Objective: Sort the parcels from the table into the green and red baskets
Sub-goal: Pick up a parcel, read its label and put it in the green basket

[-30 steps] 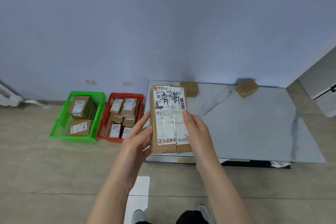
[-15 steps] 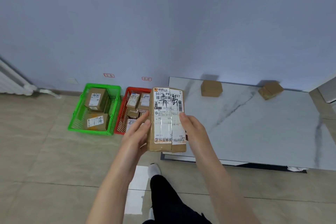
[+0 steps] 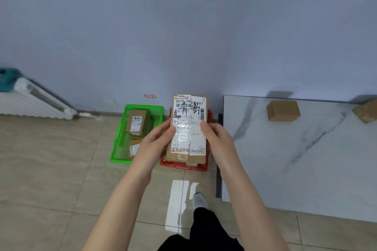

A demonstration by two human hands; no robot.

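Note:
I hold a long brown parcel (image 3: 188, 128) with a white shipping label upright in front of me, above the red basket (image 3: 183, 166). My left hand (image 3: 157, 140) grips its left edge and my right hand (image 3: 217, 138) grips its right edge, thumbs on the label. The parcel hides most of the red basket. The green basket (image 3: 120, 142) stands on the floor just left of it and holds two labelled boxes (image 3: 137, 122). Two plain brown parcels (image 3: 283, 110) (image 3: 367, 111) lie at the back of the marble table (image 3: 306, 159) on the right.
A white radiator (image 3: 30, 104) runs along the wall at far left. The baskets sit against the blue wall. My leg and white shoe (image 3: 200, 199) are on the tiled floor beside the table's left edge.
The view has swung left and closer to the baskets. The parcel, still held in both hands, now hangs over the red basket instead of the table's corner. One foot has stepped forward.

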